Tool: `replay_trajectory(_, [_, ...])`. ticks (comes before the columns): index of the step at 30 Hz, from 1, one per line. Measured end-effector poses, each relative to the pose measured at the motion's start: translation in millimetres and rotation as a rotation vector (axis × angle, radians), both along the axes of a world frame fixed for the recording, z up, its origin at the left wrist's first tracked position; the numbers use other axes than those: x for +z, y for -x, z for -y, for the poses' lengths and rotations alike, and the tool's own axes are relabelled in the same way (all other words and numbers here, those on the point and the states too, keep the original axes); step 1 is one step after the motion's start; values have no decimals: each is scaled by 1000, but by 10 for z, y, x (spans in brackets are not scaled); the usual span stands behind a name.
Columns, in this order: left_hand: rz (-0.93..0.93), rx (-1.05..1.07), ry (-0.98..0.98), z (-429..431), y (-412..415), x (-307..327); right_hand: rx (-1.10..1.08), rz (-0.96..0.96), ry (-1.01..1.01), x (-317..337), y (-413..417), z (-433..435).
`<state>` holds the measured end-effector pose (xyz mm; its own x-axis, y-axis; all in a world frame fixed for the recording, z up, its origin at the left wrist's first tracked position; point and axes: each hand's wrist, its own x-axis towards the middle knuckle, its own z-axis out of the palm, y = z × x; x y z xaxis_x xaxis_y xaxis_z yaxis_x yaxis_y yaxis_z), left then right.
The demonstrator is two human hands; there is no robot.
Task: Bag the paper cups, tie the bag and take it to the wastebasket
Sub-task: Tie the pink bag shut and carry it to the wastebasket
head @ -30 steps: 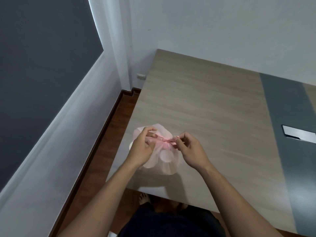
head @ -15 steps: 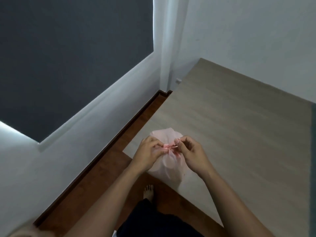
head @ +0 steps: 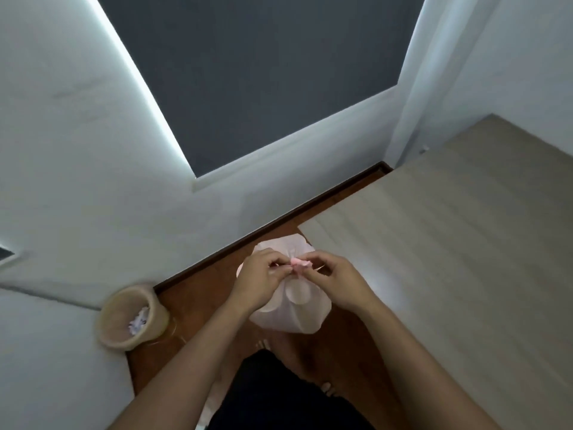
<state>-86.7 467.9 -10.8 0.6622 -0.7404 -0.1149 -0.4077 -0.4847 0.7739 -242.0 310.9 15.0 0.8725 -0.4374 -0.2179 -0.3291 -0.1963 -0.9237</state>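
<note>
Pink bag [head: 288,308] pinched at its knotted neck by both hands [head: 259,279] [head: 336,282], off the table edge [head: 356,212], wastebasket [head: 133,316] low to the left.

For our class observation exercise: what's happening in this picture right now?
A person holds a thin pink bag of paper cups off the table's corner, above the floor. The left hand and right hand both pinch the gathered neck, working on the knot. A wastebasket with crumpled paper inside stands by the wall to the person's left.
</note>
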Motion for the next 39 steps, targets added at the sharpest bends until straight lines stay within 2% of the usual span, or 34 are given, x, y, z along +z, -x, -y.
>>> replay_trajectory(6, [-47, 207, 54, -920, -194, -9, 141, -10, 59, 17, -556, -670])
replay_trajectory(12, [-140, 443, 144, -1870, -480, -51, 324, -33, 31, 3, -1264, -1388])
replay_trajectory(18, [-138, 497, 123, -2919, -953, -164, 434, -84, 78, -124, -1971, -2327])
replay_trajectory(25, [-215, 648, 211, -3955, -1444, -348, 552, -101, 101, -271, -2737, -3341])
replay_trajectory(32, [-299, 720, 241, -4543, -1757, -489, 557, -118, 33, -523, -3140, -3905])
replay_trajectory(39, [-370, 803, 272, -4739, -1982, -715, 515, -107, 22, -720, -3438, -4135])
